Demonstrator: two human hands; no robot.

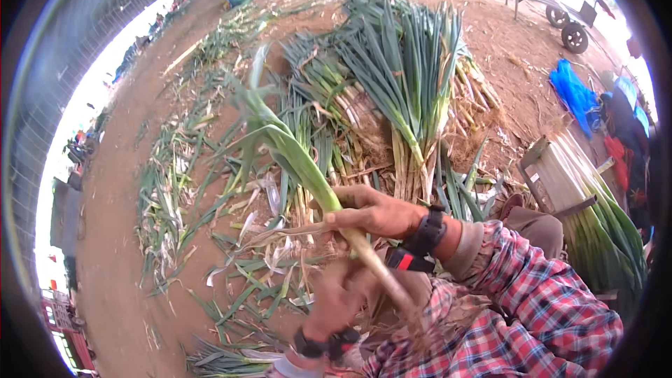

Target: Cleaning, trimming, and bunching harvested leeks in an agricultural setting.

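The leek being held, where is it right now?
In the head view the leek runs through centre frame, gripped by the right hand above the blurred left hand, in front of the leek pile.

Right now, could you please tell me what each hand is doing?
Left hand: blurred, at the leek's lower stalk; grip cannot be told.
Right hand: closed around the leek.

Red plaid sleeves (pixel 532 294) and black wrist straps (pixel 425 232).

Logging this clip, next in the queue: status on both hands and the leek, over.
Right hand shut on leek, mid-stalk. Left hand lower down at the root end, blurred, grip unclear. Trimmed leaves litter the dirt ahead; nothing blocking.
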